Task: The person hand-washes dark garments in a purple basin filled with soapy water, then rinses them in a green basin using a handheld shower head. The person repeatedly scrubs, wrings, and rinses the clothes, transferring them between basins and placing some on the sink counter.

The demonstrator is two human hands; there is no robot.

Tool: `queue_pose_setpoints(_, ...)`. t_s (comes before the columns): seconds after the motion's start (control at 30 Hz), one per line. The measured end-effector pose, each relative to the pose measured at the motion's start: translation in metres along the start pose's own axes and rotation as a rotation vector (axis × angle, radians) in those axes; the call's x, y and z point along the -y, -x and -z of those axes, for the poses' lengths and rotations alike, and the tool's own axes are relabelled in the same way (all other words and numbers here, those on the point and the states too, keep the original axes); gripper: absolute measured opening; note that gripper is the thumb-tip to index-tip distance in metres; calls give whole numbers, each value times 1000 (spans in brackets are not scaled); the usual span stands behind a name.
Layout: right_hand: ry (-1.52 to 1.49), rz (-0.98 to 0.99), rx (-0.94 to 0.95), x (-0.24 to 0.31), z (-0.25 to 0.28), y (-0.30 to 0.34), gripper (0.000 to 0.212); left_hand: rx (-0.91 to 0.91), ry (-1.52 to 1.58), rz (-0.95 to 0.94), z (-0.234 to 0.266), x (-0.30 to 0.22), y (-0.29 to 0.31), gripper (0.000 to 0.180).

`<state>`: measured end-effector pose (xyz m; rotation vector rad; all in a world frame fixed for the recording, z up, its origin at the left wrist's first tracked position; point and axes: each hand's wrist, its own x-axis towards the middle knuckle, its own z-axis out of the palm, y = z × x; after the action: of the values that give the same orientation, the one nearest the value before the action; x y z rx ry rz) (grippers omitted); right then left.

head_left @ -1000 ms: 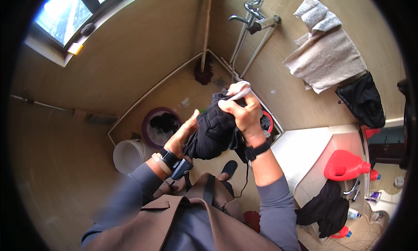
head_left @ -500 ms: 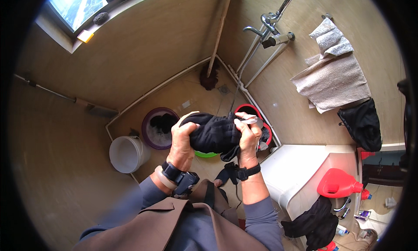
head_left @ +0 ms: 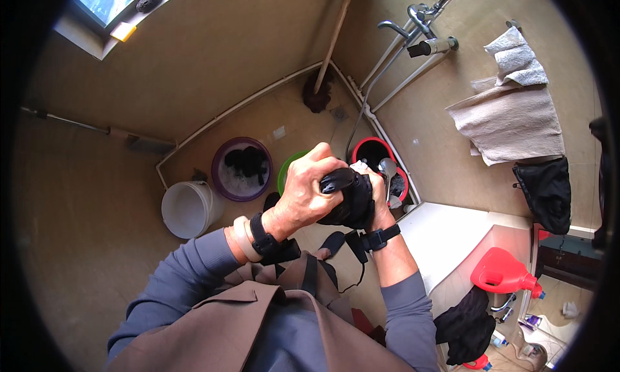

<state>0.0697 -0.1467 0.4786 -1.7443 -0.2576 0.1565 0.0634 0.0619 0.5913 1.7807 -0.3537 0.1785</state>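
The left hand and right hand both gripped a soft, bunched-up black cloth above the floor. At left, a round purple tub held white suds and dark cloth.

Your left hand curls in a grip, knuckles up, beside your clasping right hand. Your forearms angle inward.

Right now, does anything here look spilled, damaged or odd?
A pale patch on the tan floor, near the purple basin, stands out by its lightness; it could be a scrap or glare, I can't tell. Nothing else looks clearly amiss.
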Motion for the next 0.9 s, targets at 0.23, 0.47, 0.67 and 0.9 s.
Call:
queue_pose_setpoints(0.23, -271, -247, -29, -26, -7, -4, 23, 81, 16, -26, 9, 19, -9, 32)
queue_pose_setpoints(0.47, -902, -412, -262, -22, -35, -5, 21, 98, -11, -5, 31, 40, -10, 38)
queue_pose_setpoints(0.67, -428, -849, -227, 0, -32, 16, 40, -58, 106, 13, 69, 54, -31, 46)
queue_pose_setpoints(0.9, 748, -4, -142, 48, -54, 14, 134, -43, 73, -123, 91, 54, -51, 47)
